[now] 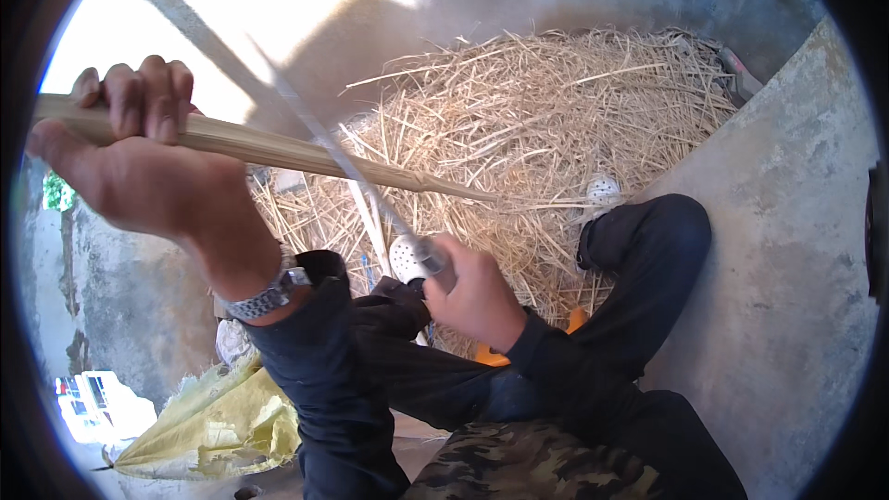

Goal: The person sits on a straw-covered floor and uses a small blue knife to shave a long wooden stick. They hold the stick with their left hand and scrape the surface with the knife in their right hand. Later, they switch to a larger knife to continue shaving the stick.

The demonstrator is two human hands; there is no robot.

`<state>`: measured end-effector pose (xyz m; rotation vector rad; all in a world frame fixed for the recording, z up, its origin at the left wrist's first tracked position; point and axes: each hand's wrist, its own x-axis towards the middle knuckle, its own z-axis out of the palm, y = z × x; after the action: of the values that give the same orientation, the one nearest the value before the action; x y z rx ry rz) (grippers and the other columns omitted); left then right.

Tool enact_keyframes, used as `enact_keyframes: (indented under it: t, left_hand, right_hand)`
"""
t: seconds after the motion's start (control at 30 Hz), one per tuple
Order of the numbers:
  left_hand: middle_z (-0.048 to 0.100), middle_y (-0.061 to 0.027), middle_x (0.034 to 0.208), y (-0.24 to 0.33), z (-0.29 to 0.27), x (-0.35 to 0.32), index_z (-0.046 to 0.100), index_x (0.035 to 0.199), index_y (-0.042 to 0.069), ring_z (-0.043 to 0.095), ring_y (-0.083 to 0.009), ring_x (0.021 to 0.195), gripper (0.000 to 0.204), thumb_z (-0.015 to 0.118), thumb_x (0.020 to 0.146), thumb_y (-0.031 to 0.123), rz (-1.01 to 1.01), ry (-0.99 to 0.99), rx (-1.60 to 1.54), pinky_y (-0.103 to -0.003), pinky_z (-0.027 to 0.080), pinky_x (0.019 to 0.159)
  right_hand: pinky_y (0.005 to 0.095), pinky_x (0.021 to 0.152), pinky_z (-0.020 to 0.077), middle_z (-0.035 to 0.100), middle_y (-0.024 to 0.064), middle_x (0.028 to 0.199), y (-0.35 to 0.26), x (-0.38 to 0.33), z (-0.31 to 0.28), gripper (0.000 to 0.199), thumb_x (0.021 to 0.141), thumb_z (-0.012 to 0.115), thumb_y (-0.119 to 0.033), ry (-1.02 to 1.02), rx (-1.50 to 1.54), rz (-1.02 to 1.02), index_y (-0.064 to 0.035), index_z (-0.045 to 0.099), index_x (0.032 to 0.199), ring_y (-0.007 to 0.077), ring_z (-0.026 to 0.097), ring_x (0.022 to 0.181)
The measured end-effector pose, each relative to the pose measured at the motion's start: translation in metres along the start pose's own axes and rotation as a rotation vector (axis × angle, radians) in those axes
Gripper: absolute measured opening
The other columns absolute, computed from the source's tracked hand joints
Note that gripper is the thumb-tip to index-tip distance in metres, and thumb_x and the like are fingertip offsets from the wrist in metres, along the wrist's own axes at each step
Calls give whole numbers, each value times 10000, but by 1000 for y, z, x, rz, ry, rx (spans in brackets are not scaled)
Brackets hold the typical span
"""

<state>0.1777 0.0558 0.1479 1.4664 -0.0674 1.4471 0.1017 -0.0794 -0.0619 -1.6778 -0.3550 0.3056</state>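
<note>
My left hand (153,167), with a metal-banded watch (269,294) at its wrist, is wrapped round a pale bamboo or wooden pole (296,154). The pole slants down to the right and tapers to a narrow end above the straw. Lower and nearer the middle, my right hand (483,294) is closed on the grey handle of a long, thin-bladed knife (381,206). Its blade points up and to the left and crosses in front of the pole. Whether the edge touches the pole I cannot tell.
A heap of dry straw and shavings (546,111) spreads ahead against concrete walls (778,222). My white perforated shoes (604,190) rest at its near side, knees bent. A yellowish woven sack (222,421) lies at the lower left. Something orange (489,356) shows beneath my legs.
</note>
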Motion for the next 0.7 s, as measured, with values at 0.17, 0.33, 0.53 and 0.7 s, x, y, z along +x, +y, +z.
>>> enact_keyframes:
  t: [0.17, 0.33, 0.53, 0.7]
  left_hand:
    - [354, 17, 626, -11, 2, 7, 412, 915, 65, 351, -76, 477, 456, 261, 1015, 483, -16, -85, -140, -204, 385, 489]
    - [374, 2, 640, -11, -34, 15, 418, 922, 63, 386, -85, 489, 458, 274, 1013, 488, -13, -358, -338, -214, 399, 491]
    - [483, -54, 792, -17, -13, 9, 438, 1016, 27, 602, -204, 758, 505, 255, 1005, 497, -19, 64, 86, -303, 563, 715]
    - [502, -83, 843, -7, -13, 4, 436, 1032, 23, 627, -263, 850, 489, 248, 1012, 474, 2, 58, 84, -331, 578, 754]
  right_hand:
    - [421, 653, 496, 634, 230, 759, 45, 4, -4, 288, 742, 585, -78, 70, -128, 147, 30, 580, 1009, 370, 645, 696]
    - [425, 651, 502, 627, 252, 754, 5, -1, 1, 295, 753, 580, -74, -11, -85, 34, 10, 583, 1036, 399, 648, 709]
    - [454, 660, 500, 628, 240, 753, 36, 7, 0, 307, 751, 594, -112, 18, -152, 135, 16, 572, 1029, 413, 637, 739]
    - [430, 650, 490, 613, 241, 732, 25, 8, 2, 260, 747, 590, -91, -36, -101, 71, 14, 573, 984, 413, 626, 728]
